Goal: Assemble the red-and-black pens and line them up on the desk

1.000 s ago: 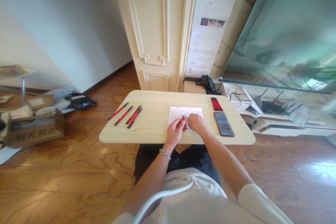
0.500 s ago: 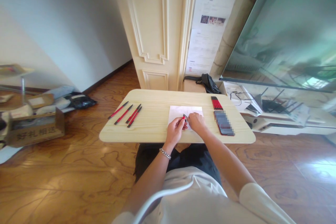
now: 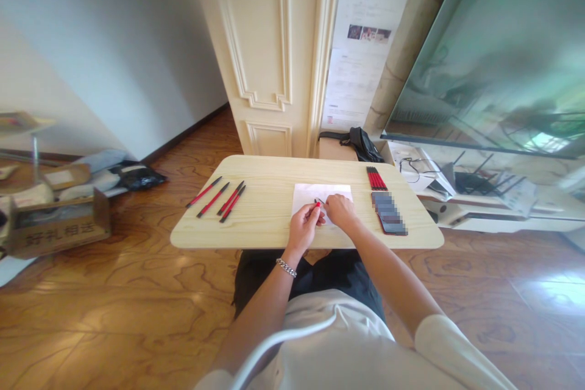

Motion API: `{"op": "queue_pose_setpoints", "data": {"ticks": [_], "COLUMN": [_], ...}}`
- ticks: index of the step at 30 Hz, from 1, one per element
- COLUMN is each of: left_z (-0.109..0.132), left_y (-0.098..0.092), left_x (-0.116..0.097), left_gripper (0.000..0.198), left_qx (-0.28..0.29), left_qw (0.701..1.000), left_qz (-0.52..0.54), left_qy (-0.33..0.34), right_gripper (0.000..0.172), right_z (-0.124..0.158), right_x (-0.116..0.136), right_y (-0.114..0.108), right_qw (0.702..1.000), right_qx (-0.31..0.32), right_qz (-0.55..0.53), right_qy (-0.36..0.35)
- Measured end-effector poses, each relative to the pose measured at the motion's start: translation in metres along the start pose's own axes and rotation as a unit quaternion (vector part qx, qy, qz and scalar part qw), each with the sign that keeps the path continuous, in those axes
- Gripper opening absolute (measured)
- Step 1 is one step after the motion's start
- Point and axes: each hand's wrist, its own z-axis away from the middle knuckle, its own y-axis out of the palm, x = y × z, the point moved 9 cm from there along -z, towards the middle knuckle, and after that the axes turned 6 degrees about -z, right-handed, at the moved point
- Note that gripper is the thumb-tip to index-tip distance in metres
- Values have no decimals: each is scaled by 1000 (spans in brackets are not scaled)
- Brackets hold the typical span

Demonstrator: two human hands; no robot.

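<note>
My left hand (image 3: 303, 224) is closed in a pinch around a red pen (image 3: 319, 205), mostly covered by the fingers, with a bit of black at its top. Close beside it, my right hand (image 3: 340, 211) is curled shut at a thin dark piece (image 3: 322, 201) that points toward the pen; its far end is hidden in the fingers. Both hands are over a white sheet of paper (image 3: 299, 194). Several red pens with black ends, one of them a red pen (image 3: 212, 197), lie slanted at the left. A tight row of red and black pens (image 3: 376, 178) lies at the right.
The light wooden table (image 3: 265, 231) has rounded corners. A phone-like dark slab (image 3: 389, 213), partly pixelated, lies near its right edge. A black bag (image 3: 363, 145) rests on a box behind. An open cardboard box (image 3: 59, 231) stands on the floor at left.
The hands stay almost in place over the paper. Between them, the piece at my right fingers now looks thinner and darker, and black shows at the top of the pen. The view has shifted slightly.
</note>
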Motion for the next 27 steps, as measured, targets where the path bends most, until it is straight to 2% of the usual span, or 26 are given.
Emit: {"op": "queue_pose_setpoints", "data": {"ticks": [5,8,15,22,27], "left_z": [-1,0,0,0,0], "left_y": [0,-1,0,0,0], "left_x": [0,0,0,0,-1], "left_gripper": [39,40,39,38,38], "left_qx": [1,-2,-5,1,4], "left_qw": [1000,1000,1000,1000,1000], "left_qz": [-5,-6,-4,-6,-9], "left_qy": [0,1,-1,-4,0], "right_gripper": [25,24,29,27,28], "right_z": [6,6,-4,-6,-8], "right_x": [18,19,-9,-18,-24], "right_y": [-6,-5,-2,1,3], "right_qw": [998,998,999,996,997], "right_qx": [-3,9,-24,-48,-52], "right_qz": [35,36,-25,-80,-54], "right_qy": [-46,-44,21,-12,10]}}
